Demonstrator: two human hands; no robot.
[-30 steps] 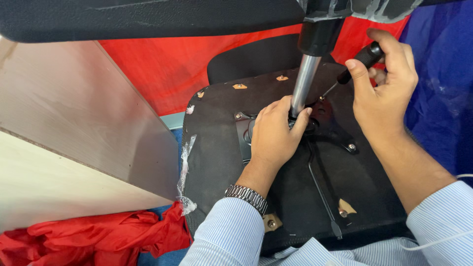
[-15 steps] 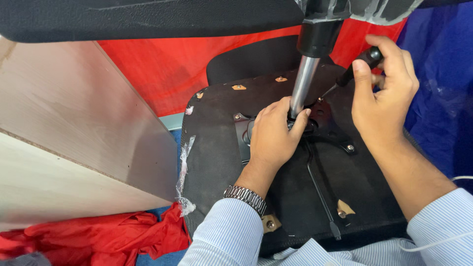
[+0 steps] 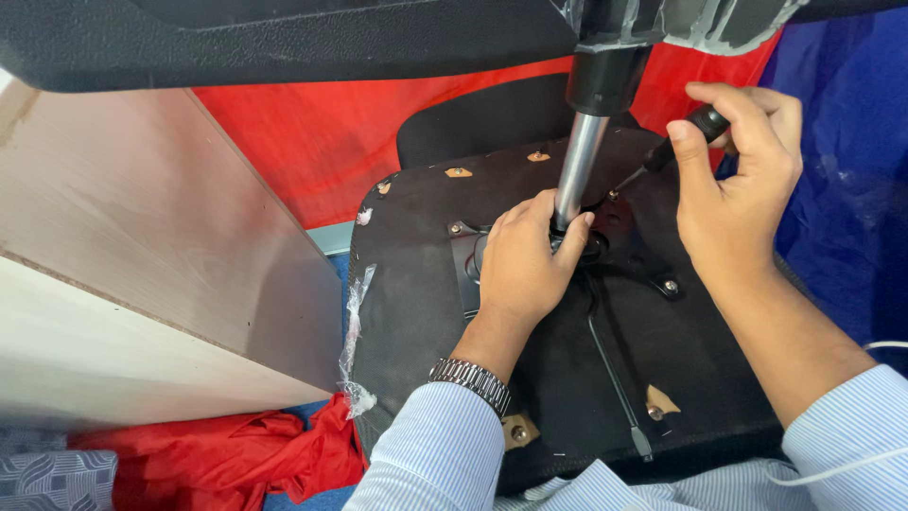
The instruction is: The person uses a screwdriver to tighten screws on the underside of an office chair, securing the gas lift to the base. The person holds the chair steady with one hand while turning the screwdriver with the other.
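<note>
My right fingers (image 3: 705, 132) grip the black-handled screwdriver (image 3: 662, 156), its long axis slanting down-left toward the screw beside the chrome gas cylinder (image 3: 579, 170). My left hand (image 3: 525, 260), nearer that screw, curls closed around the cylinder's foot on the black upturned chair seat base (image 3: 416, 284).

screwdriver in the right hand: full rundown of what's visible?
The screwdriver has a black handle and a thin dark metal shaft. It slants down to the left, tip at a screw on the black mounting plate beside the silver gas-lift column. The right hand wraps the handle, thumb along it; most of the handle is hidden.
</note>
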